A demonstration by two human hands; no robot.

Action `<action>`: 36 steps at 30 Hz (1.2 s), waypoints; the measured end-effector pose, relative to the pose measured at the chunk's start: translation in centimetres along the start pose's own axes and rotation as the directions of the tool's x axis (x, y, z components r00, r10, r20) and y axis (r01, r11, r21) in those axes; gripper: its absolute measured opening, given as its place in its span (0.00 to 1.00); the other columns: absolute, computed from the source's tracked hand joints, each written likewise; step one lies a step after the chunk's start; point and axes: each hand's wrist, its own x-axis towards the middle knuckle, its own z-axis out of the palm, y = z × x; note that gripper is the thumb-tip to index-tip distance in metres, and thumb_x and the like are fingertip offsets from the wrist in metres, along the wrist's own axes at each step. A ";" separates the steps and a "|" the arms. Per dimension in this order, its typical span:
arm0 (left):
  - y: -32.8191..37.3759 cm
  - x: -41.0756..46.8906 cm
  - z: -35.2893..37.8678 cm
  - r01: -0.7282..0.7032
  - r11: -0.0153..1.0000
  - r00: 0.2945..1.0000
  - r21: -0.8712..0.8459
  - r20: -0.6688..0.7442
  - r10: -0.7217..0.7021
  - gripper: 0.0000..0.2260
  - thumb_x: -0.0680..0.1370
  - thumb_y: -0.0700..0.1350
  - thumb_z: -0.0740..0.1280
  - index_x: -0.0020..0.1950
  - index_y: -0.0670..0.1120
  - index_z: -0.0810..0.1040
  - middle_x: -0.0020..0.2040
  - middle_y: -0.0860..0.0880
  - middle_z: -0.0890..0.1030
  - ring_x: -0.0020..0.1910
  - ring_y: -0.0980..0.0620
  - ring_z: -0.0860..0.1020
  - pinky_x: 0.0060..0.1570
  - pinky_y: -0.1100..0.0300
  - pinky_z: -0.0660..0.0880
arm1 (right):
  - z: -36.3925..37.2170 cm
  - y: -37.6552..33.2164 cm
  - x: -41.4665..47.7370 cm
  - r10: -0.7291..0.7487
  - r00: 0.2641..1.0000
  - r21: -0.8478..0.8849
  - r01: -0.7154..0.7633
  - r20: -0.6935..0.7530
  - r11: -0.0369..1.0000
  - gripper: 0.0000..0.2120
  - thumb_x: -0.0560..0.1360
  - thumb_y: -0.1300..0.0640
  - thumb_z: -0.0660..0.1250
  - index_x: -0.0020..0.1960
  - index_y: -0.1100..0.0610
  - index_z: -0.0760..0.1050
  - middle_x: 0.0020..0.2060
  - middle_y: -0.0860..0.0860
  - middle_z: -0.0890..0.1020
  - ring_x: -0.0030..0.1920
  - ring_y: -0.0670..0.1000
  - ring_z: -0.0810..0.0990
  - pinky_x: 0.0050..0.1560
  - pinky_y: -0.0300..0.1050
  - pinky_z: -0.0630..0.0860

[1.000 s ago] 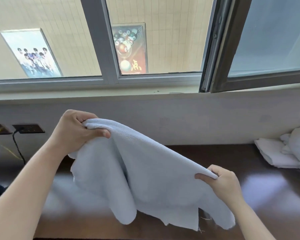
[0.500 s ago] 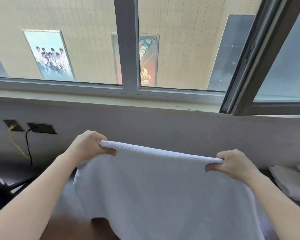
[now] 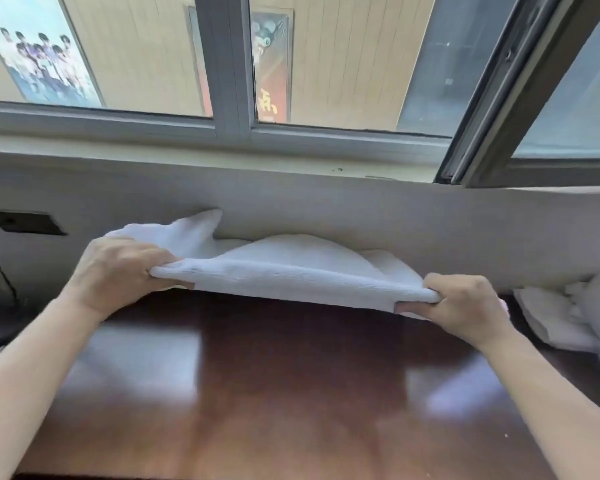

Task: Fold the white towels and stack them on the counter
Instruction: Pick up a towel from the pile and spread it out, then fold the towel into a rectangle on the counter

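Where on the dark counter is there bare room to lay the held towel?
The glossy dark wooden counter is bare between the forearms, nearer than the white ribbed towel pinched by the left hand and right hand. Crowded at right: a heap of white towels.

Both forearms extending forward from near corners. Left hand (image 3: 118, 271) gripping left end of towel (image 3: 291, 275), fingers curling over edge, knuckles facing up. Right hand (image 3: 461, 306) pinching right end, sitting slightly nearer.
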 end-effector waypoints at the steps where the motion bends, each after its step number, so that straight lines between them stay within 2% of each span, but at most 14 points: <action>1: 0.5 -2.4 1.1 0.044 0.999 0.996 -0.021 0.082 -0.043 0.27 0.79 0.66 0.60 0.32 0.49 0.83 0.27 0.52 0.79 0.24 0.47 0.75 0.29 0.58 0.71 | 1.7 0.0 -1.7 0.014 0.998 0.019 -0.015 0.057 1.000 0.33 0.65 0.27 0.64 0.26 0.58 0.65 0.20 0.48 0.63 0.21 0.53 0.62 0.23 0.42 0.61; 4: 4.0 -9.9 4.9 0.106 0.992 0.900 0.062 0.419 -0.122 0.25 0.75 0.68 0.60 0.33 0.52 0.83 0.27 0.54 0.79 0.25 0.51 0.79 0.24 0.62 0.69 | 7.5 -0.3 -7.9 0.071 0.963 0.020 -0.079 0.261 0.997 0.34 0.64 0.20 0.54 0.28 0.53 0.62 0.20 0.45 0.64 0.22 0.50 0.64 0.24 0.35 0.51; 6: 6.8 -14.3 7.1 0.179 0.965 0.621 0.190 0.739 -0.261 0.20 0.74 0.69 0.60 0.46 0.58 0.84 0.38 0.57 0.82 0.38 0.57 0.81 0.36 0.59 0.77 | 11.2 -0.2 -12.2 0.147 0.876 -0.068 -0.130 0.459 0.989 0.33 0.63 0.17 0.46 0.31 0.49 0.59 0.23 0.46 0.67 0.27 0.48 0.69 0.26 0.35 0.54; 8: 8.9 -18.1 8.0 0.296 0.913 0.351 0.281 0.857 -0.378 0.20 0.74 0.71 0.60 0.57 0.62 0.79 0.48 0.60 0.81 0.46 0.60 0.77 0.49 0.64 0.73 | 13.2 -0.3 -16.0 0.238 0.718 -0.113 -0.218 0.654 0.969 0.30 0.65 0.20 0.52 0.34 0.49 0.60 0.27 0.47 0.71 0.33 0.47 0.73 0.30 0.37 0.61; 10: 9.9 -19.7 8.3 0.446 0.836 0.270 0.319 0.843 -0.466 0.23 0.70 0.74 0.63 0.61 0.65 0.76 0.54 0.61 0.79 0.49 0.60 0.76 0.53 0.64 0.70 | 13.5 -0.9 -17.7 0.277 0.644 -0.124 -0.273 0.714 0.954 0.30 0.65 0.21 0.56 0.35 0.50 0.63 0.28 0.47 0.73 0.35 0.46 0.74 0.32 0.37 0.63; 12: 10.4 -19.5 8.6 0.541 0.786 0.314 0.299 0.795 -0.519 0.27 0.68 0.75 0.64 0.63 0.66 0.75 0.63 0.62 0.77 0.60 0.61 0.75 0.58 0.63 0.69 | 13.2 -1.0 -17.8 0.310 0.669 -0.131 -0.304 0.676 0.944 0.34 0.62 0.19 0.47 0.35 0.50 0.64 0.28 0.46 0.73 0.32 0.44 0.73 0.32 0.37 0.63; 15: 9.8 -17.7 10.5 0.598 0.784 0.399 0.169 0.785 -0.474 0.31 0.68 0.75 0.64 0.68 0.65 0.72 0.72 0.64 0.70 0.73 0.62 0.65 0.67 0.59 0.66 | 13.3 -0.4 -16.0 0.345 0.718 -0.082 -0.375 0.604 0.924 0.37 0.63 0.18 0.38 0.39 0.48 0.68 0.30 0.45 0.76 0.32 0.42 0.74 0.33 0.38 0.67; 18: 8.9 -15.8 14.1 0.575 0.816 0.478 0.050 0.790 -0.385 0.40 0.65 0.81 0.56 0.73 0.63 0.68 0.78 0.59 0.62 0.79 0.58 0.54 0.73 0.54 0.60 | 15.6 -0.3 -13.4 0.354 0.745 -0.002 -0.428 0.565 0.904 0.29 0.71 0.26 0.50 0.51 0.48 0.73 0.41 0.41 0.77 0.42 0.44 0.76 0.41 0.41 0.68; 21: 8.0 -14.7 18.5 0.582 0.809 0.527 0.080 0.721 -0.450 0.36 0.72 0.76 0.52 0.77 0.61 0.63 0.81 0.53 0.54 0.81 0.50 0.49 0.76 0.45 0.56 | 19.4 -0.6 -11.4 0.384 0.799 0.005 -0.435 0.463 0.900 0.27 0.76 0.35 0.57 0.63 0.54 0.75 0.58 0.49 0.77 0.60 0.53 0.73 0.57 0.49 0.70; 24: 5.9 -13.8 21.8 0.746 0.650 0.465 0.142 0.588 -0.662 0.28 0.79 0.66 0.54 0.77 0.57 0.65 0.81 0.48 0.56 0.80 0.43 0.51 0.75 0.40 0.57 | 22.3 0.4 -9.6 0.567 0.727 -0.116 -0.572 0.388 0.812 0.27 0.79 0.39 0.57 0.68 0.56 0.72 0.66 0.53 0.74 0.67 0.58 0.68 0.63 0.60 0.67; 27: 2.1 -13.9 23.5 0.884 0.461 0.369 0.081 0.485 -0.793 0.30 0.79 0.63 0.54 0.75 0.47 0.69 0.76 0.39 0.65 0.76 0.39 0.60 0.72 0.40 0.61 | 23.5 2.9 -8.5 0.716 0.597 -0.241 -0.682 0.363 0.691 0.28 0.80 0.39 0.56 0.73 0.55 0.65 0.72 0.54 0.67 0.71 0.62 0.63 0.65 0.66 0.62; 29: -0.1 -14.0 23.9 0.896 0.442 0.363 0.046 0.497 -0.788 0.31 0.79 0.62 0.58 0.75 0.43 0.67 0.74 0.37 0.68 0.75 0.39 0.62 0.73 0.41 0.60 | 23.6 5.0 -8.5 0.788 0.511 -0.250 -0.759 0.344 0.602 0.30 0.80 0.40 0.57 0.75 0.56 0.62 0.73 0.57 0.66 0.70 0.64 0.64 0.65 0.67 0.63; 33: -2.7 -13.1 24.8 0.887 0.462 0.397 -0.015 0.537 -0.745 0.37 0.75 0.61 0.70 0.78 0.47 0.63 0.76 0.46 0.67 0.75 0.43 0.64 0.73 0.46 0.62 | 23.8 7.7 -8.5 0.803 0.545 -0.192 -0.784 0.239 0.590 0.31 0.77 0.49 0.68 0.72 0.66 0.65 0.64 0.69 0.71 0.64 0.71 0.69 0.65 0.66 0.66; 36: -3.7 -12.5 25.7 0.912 0.409 0.359 0.002 0.475 -0.803 0.41 0.71 0.64 0.73 0.77 0.48 0.63 0.74 0.47 0.69 0.72 0.42 0.67 0.70 0.44 0.66 | 24.1 8.0 -7.1 0.863 0.463 -0.244 -0.829 0.202 0.503 0.32 0.77 0.44 0.66 0.71 0.65 0.67 0.63 0.69 0.72 0.64 0.70 0.69 0.64 0.66 0.65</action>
